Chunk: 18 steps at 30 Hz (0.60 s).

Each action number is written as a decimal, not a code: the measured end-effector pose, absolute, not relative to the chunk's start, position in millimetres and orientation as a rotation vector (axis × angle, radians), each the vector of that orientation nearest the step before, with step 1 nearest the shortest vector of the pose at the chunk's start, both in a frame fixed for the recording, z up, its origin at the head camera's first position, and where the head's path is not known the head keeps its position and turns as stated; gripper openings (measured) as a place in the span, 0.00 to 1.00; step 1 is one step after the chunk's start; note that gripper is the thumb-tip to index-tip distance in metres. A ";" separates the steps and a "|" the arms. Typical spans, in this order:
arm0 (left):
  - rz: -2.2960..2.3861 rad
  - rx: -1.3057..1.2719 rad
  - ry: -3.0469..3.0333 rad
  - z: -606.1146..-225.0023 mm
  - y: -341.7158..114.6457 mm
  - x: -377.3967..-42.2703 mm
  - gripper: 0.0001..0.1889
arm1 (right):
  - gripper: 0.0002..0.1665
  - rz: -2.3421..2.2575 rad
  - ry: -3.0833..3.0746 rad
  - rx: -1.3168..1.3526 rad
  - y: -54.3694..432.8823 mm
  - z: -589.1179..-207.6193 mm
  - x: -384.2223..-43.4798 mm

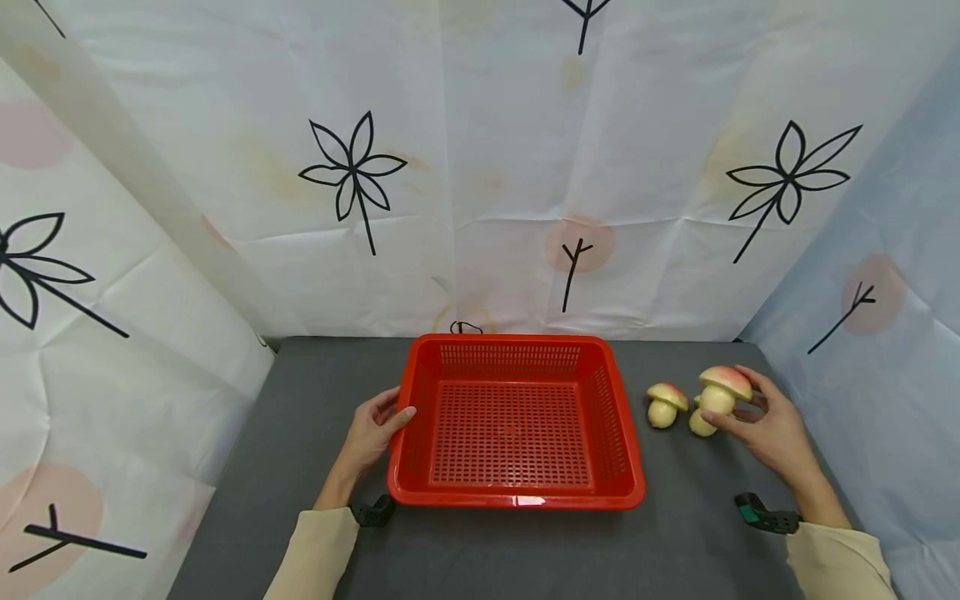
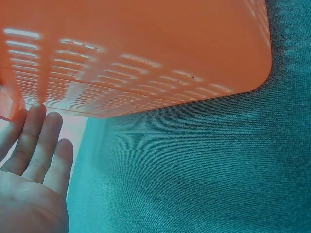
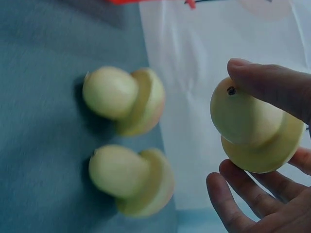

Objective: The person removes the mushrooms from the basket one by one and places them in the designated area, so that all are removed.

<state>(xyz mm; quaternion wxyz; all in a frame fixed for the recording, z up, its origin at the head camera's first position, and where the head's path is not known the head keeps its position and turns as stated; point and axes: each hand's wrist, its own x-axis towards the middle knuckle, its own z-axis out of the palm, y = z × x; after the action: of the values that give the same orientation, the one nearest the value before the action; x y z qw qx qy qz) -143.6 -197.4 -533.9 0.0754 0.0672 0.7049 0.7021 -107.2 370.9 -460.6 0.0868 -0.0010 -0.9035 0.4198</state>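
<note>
A red plastic basket [image 1: 517, 503] with slotted walls and a grid floor sits on the grey table, with nothing in it. At its left side my left hand [image 1: 375, 429] grips the rim, thumb on top and fingers along the outer wall; the left wrist view shows those fingers by the slotted wall [image 2: 146, 77]. My right hand [image 1: 772, 429] holds a toy mushroom [image 3: 248, 116] with a pale stem and reddish cap, raised between thumb and fingers. Below it on the table are two more toy mushrooms, one [image 1: 663, 406] nearer the basket and another [image 1: 701, 425] partly hidden behind the held one.
The grey table [image 1: 570, 554] is bounded at the back by a white printed cloth [image 1: 495, 167], with more cloth at the left and a bluish cloth [image 1: 900, 400] close to my right hand. Black wrist devices show at both wrists.
</note>
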 end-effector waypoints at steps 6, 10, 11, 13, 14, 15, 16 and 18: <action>2.102 0.201 2.121 -533.6 -197.4 -143.5 0.30 | 0.55 1.261 -2.710 -0.065 386.6 -471.5 -106.2; 2.109 0.208 2.112 -534.2 -197.3 -143.7 0.30 | 0.56 1.258 -2.716 -0.104 395.8 -478.1 -105.8; 2.109 0.211 2.112 -534.3 -197.4 -143.6 0.30 | 0.56 1.254 -2.719 -0.112 398.2 -480.0 -105.8; 2.109 0.211 2.111 -534.3 -197.2 -143.7 0.30 | 0.57 1.242 -2.730 -0.137 402.8 -482.5 -105.8; 2.108 0.209 2.111 -534.4 -197.2 -143.7 0.30 | 0.57 1.235 -2.737 -0.153 404.8 -483.5 -105.6; 2.109 0.208 2.110 -534.4 -197.2 -143.8 0.30 | 0.57 1.227 -2.745 -0.167 406.8 -484.5 -105.3; 2.110 0.209 2.109 -534.4 -197.2 -143.7 0.30 | 0.57 1.216 -2.755 -0.179 408.8 -485.3 -105.3; 2.113 0.210 2.104 -534.6 -197.1 -143.6 0.29 | 0.58 1.191 -2.775 -0.209 412.6 -487.3 -105.3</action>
<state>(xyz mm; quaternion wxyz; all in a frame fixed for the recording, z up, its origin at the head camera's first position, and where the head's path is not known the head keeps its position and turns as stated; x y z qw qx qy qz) -143.6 -197.1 -534.6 0.0763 0.0702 0.7019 0.7047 -105.3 412.6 -487.3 0.0575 -0.0690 -0.9152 0.3928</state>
